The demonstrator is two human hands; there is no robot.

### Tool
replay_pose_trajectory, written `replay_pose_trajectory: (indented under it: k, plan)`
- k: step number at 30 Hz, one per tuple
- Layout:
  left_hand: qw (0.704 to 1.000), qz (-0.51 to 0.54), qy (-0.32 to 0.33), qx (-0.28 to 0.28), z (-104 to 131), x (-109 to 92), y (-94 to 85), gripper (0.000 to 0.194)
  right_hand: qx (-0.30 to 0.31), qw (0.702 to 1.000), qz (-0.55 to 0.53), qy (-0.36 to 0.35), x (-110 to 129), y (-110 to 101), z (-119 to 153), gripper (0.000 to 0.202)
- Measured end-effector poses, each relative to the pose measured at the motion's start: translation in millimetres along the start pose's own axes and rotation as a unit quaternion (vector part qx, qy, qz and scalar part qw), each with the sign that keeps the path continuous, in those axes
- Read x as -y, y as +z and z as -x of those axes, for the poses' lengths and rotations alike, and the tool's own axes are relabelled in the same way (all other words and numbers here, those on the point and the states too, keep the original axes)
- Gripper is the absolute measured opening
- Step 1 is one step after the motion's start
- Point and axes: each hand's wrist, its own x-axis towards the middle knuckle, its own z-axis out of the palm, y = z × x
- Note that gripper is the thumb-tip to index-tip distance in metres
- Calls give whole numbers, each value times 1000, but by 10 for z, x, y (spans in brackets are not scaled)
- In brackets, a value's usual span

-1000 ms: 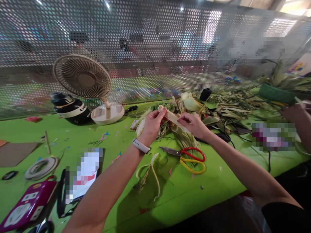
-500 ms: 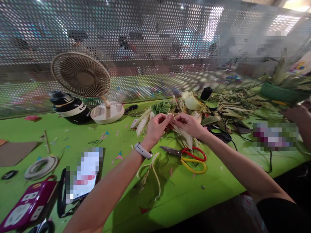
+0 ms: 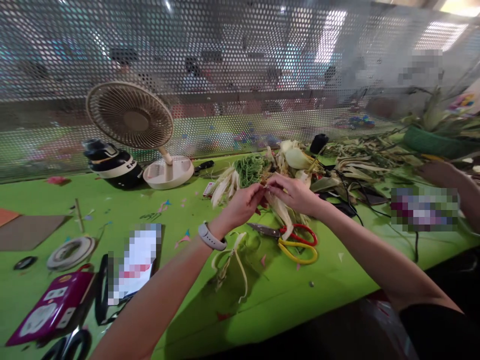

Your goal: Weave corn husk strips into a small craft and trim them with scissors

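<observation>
Above the middle of the green table my left hand (image 3: 245, 201) and my right hand (image 3: 294, 194) meet at the fingertips, both closed in a pinch on a pale corn husk (image 3: 280, 212). The husk's broad end hangs down from the fingers. The exact spot being pinched is mostly hidden by the fingers. Just below lie scissors (image 3: 299, 254) with one red and one yellow handle, under the husk's lower tip. A thin split piece of husk (image 3: 234, 255) rests nearer to me. Behind my hands is a bundle of green strands (image 3: 249, 170) among more pale husks (image 3: 296, 157).
A fan (image 3: 168, 172) and a black bottle (image 3: 116, 170) stand back left. A phone (image 3: 138, 265), a tape roll (image 3: 71, 253), a purple pouch (image 3: 52, 306) and dark-handled scissors (image 3: 71, 345) lie left. Dry husks and cables (image 3: 350, 192) are to the right, with another person's hand (image 3: 438, 172).
My hands have come slightly down, and the hanging husk has swung lower, over the scissors. The other person's hand at the right has moved inward. The view has shifted a little.
</observation>
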Motion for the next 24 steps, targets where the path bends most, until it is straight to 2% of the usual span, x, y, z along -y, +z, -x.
replay_pose_trajectory:
  k: [2, 4, 8, 12, 14, 17, 19, 22, 24]
  plan:
    - [1000, -19, 6, 1, 11, -21, -13, 29, -10, 999, 48, -15, 28, 6, 19, 16]
    - [1000, 13, 1, -9, 20, -56, -3, 29, -42, 994, 100, -20, 63, 36, 48, 18]
    - [982, 182, -34, -38, 40, -154, 73, 30, -128, 978, 158, -36, 110, 133, 112, 19]
    - [956, 284, -65, -39, 74, -222, 145, 26, -176, 966, 171, -77, 104, 207, 165, 15]
    - [943, 325, -68, -34, 91, -224, 174, 24, -194, 966, 156, -75, 110, 224, 184, 14]
    - [921, 381, -61, -57, 114, -197, 212, 23, -237, 963, 117, -47, 145, 231, 199, 13]
    - [922, 375, -61, -72, 133, -173, 219, 23, -267, 960, 84, -15, 169, 232, 198, 11]
    - [943, 316, -55, -89, 173, -148, 191, 24, -246, 968, -24, 47, 182, 245, 179, 10]
    - [945, 304, -47, -115, 208, -137, 163, 26, -219, 967, -111, 69, 181, 266, 153, 12]
